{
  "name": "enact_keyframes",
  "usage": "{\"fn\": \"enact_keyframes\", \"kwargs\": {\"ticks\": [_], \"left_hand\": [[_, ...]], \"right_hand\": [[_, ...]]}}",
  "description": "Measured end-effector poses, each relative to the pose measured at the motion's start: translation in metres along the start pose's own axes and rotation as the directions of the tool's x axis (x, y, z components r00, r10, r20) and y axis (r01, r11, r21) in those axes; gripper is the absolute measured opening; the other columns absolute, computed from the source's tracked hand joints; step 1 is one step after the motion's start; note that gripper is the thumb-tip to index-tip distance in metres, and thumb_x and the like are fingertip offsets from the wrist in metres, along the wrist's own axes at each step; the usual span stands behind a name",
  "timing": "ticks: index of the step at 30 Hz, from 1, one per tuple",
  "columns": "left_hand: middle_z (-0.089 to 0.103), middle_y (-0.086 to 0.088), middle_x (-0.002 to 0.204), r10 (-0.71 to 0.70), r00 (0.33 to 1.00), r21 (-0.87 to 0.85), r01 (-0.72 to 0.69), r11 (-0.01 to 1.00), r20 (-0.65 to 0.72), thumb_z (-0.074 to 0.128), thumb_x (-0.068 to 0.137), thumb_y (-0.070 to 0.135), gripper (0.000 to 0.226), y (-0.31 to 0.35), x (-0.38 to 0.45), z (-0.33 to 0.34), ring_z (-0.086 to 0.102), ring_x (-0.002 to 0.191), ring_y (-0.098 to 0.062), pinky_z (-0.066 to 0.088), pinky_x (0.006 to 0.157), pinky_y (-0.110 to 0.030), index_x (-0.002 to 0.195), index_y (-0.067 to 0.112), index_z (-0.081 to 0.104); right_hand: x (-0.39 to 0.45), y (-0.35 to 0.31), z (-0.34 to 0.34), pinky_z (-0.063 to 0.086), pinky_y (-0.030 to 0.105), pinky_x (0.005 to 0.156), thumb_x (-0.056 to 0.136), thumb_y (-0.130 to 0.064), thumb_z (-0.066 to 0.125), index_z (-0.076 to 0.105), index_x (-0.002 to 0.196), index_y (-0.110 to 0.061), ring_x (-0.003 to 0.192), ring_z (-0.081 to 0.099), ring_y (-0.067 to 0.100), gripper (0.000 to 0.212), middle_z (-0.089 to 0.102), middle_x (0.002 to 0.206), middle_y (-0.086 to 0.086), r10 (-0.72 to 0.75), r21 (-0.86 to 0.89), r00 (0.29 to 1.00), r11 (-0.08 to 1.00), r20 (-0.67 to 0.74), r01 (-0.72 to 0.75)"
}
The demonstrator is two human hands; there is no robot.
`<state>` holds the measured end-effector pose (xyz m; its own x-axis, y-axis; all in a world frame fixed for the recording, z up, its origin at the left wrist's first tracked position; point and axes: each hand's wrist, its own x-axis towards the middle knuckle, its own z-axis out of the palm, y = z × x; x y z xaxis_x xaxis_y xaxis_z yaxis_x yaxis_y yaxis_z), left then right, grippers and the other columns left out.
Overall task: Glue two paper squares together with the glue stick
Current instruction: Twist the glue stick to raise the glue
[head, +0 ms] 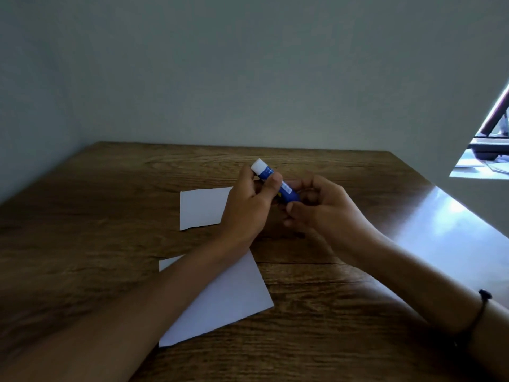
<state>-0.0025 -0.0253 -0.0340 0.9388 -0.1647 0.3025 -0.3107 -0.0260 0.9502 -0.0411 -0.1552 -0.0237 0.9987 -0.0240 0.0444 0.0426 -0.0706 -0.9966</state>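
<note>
Both hands hold the glue stick (275, 183) above the bench (330, 299): left hand (248, 205) grips its white-capped end, right hand (316, 208) curls round its blue base. One paper (202, 208) lies at the left hand's nine o'clock, another (228, 299) at six, under the left forearm

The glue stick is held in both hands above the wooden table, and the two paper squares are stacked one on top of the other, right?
Not stacked. The head view shows the far paper square and the near paper square lying apart on the wooden table. The left hand and right hand do hold the glue stick.
</note>
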Motion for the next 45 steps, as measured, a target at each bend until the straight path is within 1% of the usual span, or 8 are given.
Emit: {"fn": "enact_keyframes", "kwargs": {"ticks": [4, 10, 16, 22, 26, 32, 39, 45], "left_hand": [[0.061, -0.005, 0.093, 0.029, 1.000, 0.034, -0.029, 0.999, 0.005, 0.050, 0.088, 0.030, 0.011, -0.001, 0.000, 0.000, 0.060, 0.091, -0.019, 0.048, 0.086, -0.039, 0.094, 0.021, 0.049], [0.068, -0.004, 0.102, 0.075, 0.995, 0.022, -0.077, 0.997, 0.067, 0.050, 0.088, 0.023, 0.012, -0.001, -0.001, -0.001, 0.062, 0.099, -0.018, 0.046, 0.095, -0.044, 0.098, 0.017, 0.050], [0.068, 0.007, 0.096, 0.149, 0.987, 0.036, -0.151, 0.988, 0.057, 0.052, 0.087, 0.022, 0.004, -0.002, -0.001, 0.000, 0.063, 0.094, -0.009, 0.047, 0.087, -0.028, 0.091, 0.024, 0.052], [0.069, 0.007, 0.095, 0.162, 0.986, 0.047, -0.163, 0.986, 0.027, 0.051, 0.088, 0.022, 0.013, -0.003, 0.001, -0.001, 0.063, 0.093, -0.006, 0.047, 0.084, -0.022, 0.099, 0.015, 0.052], [0.067, 0.011, 0.095, 0.191, 0.980, 0.088, -0.196, 0.977, 0.062, 0.050, 0.088, 0.023, 0.010, -0.002, -0.001, -0.001, 0.063, 0.092, -0.004, 0.046, 0.081, -0.015, 0.098, 0.019, 0.051], [0.069, 0.005, 0.099, 0.187, 0.980, 0.040, -0.190, 0.981, 0.064, 0.050, 0.089, 0.020, 0.007, 0.007, -0.002, -0.002, 0.064, 0.094, -0.009, 0.048, 0.085, -0.025, 0.095, 0.019, 0.052], [0.069, -0.001, 0.097, 0.205, 0.976, 0.075, -0.211, 0.975, 0.081, 0.053, 0.087, 0.018, 0.015, 0.010, -0.005, -0.003, 0.064, 0.087, -0.008, 0.051, 0.075, -0.018, 0.087, 0.033, 0.052], [0.062, 0.018, 0.082, 0.219, 0.974, 0.054, -0.221, 0.974, 0.055, 0.053, 0.087, 0.019, 0.018, 0.013, -0.005, -0.004, 0.060, 0.076, 0.008, 0.044, 0.065, -0.006, 0.083, 0.037, 0.050]], "right_hand": [[0.002, 0.002, -0.001, 0.055, 0.022, 0.059, 0.082, 0.004, 0.056, 0.060, 0.101, -0.003, 0.063, 0.067, 0.015, 0.021, 0.068, 0.078, 0.010, 0.101, 0.297, 0.994, 0.949, 0.039, -0.108], [0.003, 0.003, -0.001, 0.052, 0.020, 0.052, 0.093, -0.010, 0.044, 0.061, 0.097, -0.004, 0.053, 0.061, 0.011, 0.018, 0.064, 0.065, 0.007, 0.187, 0.377, 0.979, 0.903, 0.085, -0.205], [0.008, 0.003, -0.002, 0.048, 0.026, 0.054, 0.097, -0.030, 0.036, 0.057, 0.108, -0.010, 0.051, 0.057, 0.014, 0.031, 0.060, 0.058, 0.006, 0.243, 0.382, 0.958, 0.879, 0.153, -0.284], [0.010, 0.005, -0.009, 0.053, 0.021, 0.055, 0.090, -0.007, 0.047, 0.058, 0.104, -0.005, 0.058, 0.063, 0.013, 0.018, 0.067, 0.066, 0.006, 0.190, 0.361, 0.958, 0.896, 0.213, -0.258], [0.009, 0.009, -0.008, 0.052, 0.024, 0.055, 0.094, -0.012, 0.040, 0.056, 0.105, -0.006, 0.059, 0.061, 0.015, 0.020, 0.065, 0.067, 0.007, 0.150, 0.328, 0.963, 0.919, 0.225, -0.220], [0.006, 0.003, -0.006, 0.045, 0.025, 0.050, 0.098, -0.035, 0.027, 0.053, 0.092, -0.006, 0.054, 0.056, 0.019, 0.040, 0.061, 0.063, 0.010, 0.164, 0.232, 0.943, 0.944, 0.290, -0.236], [0.002, 0.004, -0.001, 0.054, 0.025, 0.060, 0.092, -0.017, 0.046, 0.055, 0.106, -0.007, 0.065, 0.063, 0.017, 0.020, 0.067, 0.077, 0.010, 0.074, 0.370, 0.961, 0.913, 0.268, -0.174], [0.005, 0.003, -0.005, 0.054, 0.026, 0.057, 0.082, -0.041, 0.049, 0.057, 0.114, -0.010, 0.064, 0.064, 0.017, 0.045, 0.067, 0.073, 0.011, 0.123, 0.374, 0.945, 0.897, 0.304, -0.237]]}}
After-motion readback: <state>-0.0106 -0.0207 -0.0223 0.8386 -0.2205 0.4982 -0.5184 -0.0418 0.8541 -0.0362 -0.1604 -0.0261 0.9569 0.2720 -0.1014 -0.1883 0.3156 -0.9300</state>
